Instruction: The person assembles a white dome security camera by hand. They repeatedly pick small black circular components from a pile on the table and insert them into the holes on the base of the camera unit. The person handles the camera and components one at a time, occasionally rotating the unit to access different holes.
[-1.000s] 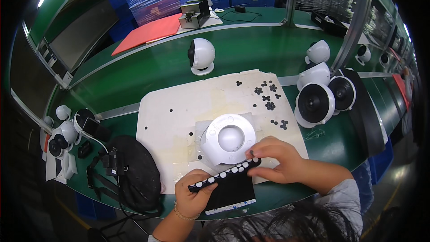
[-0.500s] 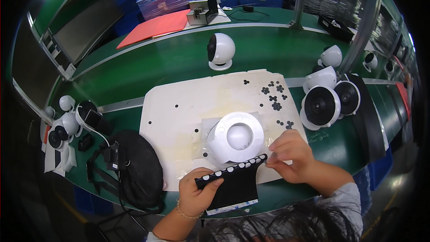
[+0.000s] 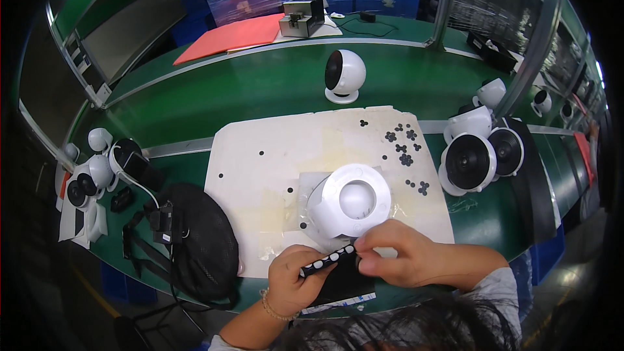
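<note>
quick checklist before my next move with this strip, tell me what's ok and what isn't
1. Left hand gripping the white-spotted black strip: ok, it holds the left end.
2. Right hand at the strip's other end: ok, thumb and fingertips are there.
3. Something pinched in the right fingertips: cannot tell, too small and partly hidden.
4. White ring-shaped housing on the pale board: ok, it rests there just beyond the hands.
5. Loose black dots gathered in one place: not ok, clusters lie at the right and singles at the left.
</note>
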Demonstrator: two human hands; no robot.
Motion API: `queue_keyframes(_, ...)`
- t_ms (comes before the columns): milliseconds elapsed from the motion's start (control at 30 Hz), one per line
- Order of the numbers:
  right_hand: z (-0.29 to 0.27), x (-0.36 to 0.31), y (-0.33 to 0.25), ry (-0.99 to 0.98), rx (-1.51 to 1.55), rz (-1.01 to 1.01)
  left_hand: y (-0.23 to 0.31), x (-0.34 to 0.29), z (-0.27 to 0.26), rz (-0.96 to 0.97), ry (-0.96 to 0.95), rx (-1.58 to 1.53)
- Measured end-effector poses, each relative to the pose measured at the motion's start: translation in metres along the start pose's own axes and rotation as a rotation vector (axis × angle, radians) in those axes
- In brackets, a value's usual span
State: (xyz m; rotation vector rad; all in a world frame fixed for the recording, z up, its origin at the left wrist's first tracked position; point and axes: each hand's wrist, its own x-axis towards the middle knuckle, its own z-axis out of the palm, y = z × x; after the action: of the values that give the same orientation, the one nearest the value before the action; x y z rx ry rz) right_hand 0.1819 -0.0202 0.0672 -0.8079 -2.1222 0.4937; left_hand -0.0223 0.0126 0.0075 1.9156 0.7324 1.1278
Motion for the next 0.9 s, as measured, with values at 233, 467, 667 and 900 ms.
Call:
queue_keyframes(233,-0.006,-0.008,0.014,0.193,0.211,0.156,-0.001,0.005,0.002,0.231,0.022,0.012)
queue_keyframes(467,-0.029,0.031,0.037,0.308,0.439,0.425,-0.004,0.003,0.002,0.317,-0.158,0.352)
queue_keyframes(667,-0.028,0.031,0.036,0.268,0.392,0.436,-0.008,0.001,0.001,0.327,-0.158,0.344)
queue_keyframes(900,-0.027,0.028,0.037,0.233,0.228,0.409,-0.007,0.001,0.001,0.323,-0.159,0.355)
